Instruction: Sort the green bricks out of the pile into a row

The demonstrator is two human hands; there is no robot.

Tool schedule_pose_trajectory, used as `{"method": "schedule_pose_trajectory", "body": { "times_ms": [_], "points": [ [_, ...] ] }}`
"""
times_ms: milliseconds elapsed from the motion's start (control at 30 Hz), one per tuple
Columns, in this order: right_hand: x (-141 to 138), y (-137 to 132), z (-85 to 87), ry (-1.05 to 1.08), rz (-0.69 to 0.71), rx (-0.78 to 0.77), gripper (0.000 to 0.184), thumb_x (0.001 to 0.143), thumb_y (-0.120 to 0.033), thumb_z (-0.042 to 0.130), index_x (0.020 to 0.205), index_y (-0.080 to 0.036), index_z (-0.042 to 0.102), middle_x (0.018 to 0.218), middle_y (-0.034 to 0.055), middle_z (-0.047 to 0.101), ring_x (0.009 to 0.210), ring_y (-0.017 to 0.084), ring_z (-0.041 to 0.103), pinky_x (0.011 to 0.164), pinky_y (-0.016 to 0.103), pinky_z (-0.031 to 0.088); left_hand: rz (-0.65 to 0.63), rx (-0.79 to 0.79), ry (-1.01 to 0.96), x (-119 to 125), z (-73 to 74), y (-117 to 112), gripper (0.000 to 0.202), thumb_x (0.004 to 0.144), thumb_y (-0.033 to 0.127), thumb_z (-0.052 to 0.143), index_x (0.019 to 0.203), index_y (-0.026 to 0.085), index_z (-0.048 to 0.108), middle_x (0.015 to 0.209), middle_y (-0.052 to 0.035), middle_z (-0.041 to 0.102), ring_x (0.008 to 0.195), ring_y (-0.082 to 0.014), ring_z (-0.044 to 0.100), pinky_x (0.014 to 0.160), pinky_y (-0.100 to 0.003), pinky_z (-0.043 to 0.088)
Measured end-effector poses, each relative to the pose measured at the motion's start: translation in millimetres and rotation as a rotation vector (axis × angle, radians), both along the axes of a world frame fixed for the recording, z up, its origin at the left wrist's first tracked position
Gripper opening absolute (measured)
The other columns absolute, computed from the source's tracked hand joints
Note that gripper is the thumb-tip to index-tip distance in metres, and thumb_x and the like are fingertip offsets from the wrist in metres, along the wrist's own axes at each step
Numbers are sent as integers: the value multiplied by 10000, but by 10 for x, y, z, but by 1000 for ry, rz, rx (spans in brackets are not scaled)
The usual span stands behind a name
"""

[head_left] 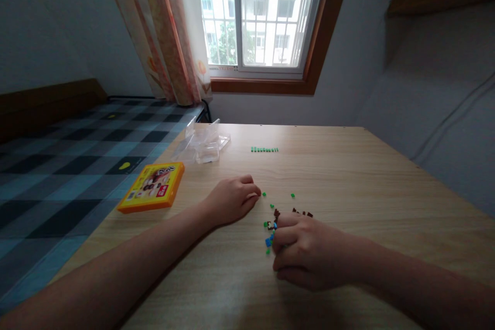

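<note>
1. The left hand (232,200) is resting on the table (367,165), knuckles up. Its fingers are curling in until the fingertips are meeting the thumb. Whether anything tiny is sitting in that pinch, I cannot tell.
2. Left of it, a flat yellow box (152,186) is lying shut near the table's edge, beside the bed (58,165) with the checked cover. Its lid is hiding whatever it is holding.
3. Farther back, clear plastic trays (203,145) are lying tumbled together, and nothing is showing inside them.
4. Right of the trays, a short row of green bricks (264,149) is sitting lined up, well apart from both hands. By my reading, this sorted row is the part already done.
5. Between the hands, the loose bricks (270,229) are lying scattered: green, blue and brown ones, none visibly joined. These seem to be what is left.
6. The right hand (305,252) is resting just beside that scatter. It is closing into a loose fist, with its fingertips touching the nearest blue and green pieces. Whether it is actually gripping one is hidden.
</note>
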State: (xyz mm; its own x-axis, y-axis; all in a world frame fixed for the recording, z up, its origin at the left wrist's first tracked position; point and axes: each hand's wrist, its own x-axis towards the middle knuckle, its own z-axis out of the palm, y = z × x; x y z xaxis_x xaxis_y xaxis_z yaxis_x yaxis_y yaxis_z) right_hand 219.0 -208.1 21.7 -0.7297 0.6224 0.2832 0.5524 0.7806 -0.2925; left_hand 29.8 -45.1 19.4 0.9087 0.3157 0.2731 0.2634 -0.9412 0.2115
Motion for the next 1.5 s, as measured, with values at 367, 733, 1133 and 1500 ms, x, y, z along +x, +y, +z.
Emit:
{"method": "schedule_pose_trajectory", "body": {
  "times_ms": [367, 733, 1133, 1500],
  "points": [
    [894, 506, 72, 102, -401, 85, 189, 935, -306, 622, 861, -203, 762, 876, 64, 703, 830, 157, 615, 772, 289, 464, -49, 16, -38, -1, 8, -4, 249, 935, 243, 504, 1044, 209, 726, 978, -63, 671, 851, -179, 641, 767, -307, 527],
    [942, 598, -125, 120, -495, -162, 127, 866, -275, 673, 840, -219, 784, 848, 31, 706, 705, 113, 620, 673, 226, 479, -218, 29, -5, 28, 39, -25, 319, 900, 184, 512, 1182, 205, 659, 1148, -68, 691, 1041, -214, 625, 989, -390, 487],
    [633, 671, -319, 198, -602, 14, 172, 886, -292, 667, 1014, -218, 753, 812, 32, 673, 738, 136, 602, 696, 251, 462, -145, 60, -23, 58, 10, -64, 327, 996, 261, 430, 1261, 213, 616, 1259, -103, 634, 1117, -238, 597, 974, -413, 498],
    [738, 606, -271, 261, -492, 81, 172, 917, -294, 613, 896, -182, 741, 809, 59, 676, 749, 147, 596, 697, 269, 457, -387, -98, -111, 17, 94, -433, 192, 765, 123, 537, 871, 198, 678, 895, -40, 610, 762, -158, 561, 718, -298, 489]
  ]
}}
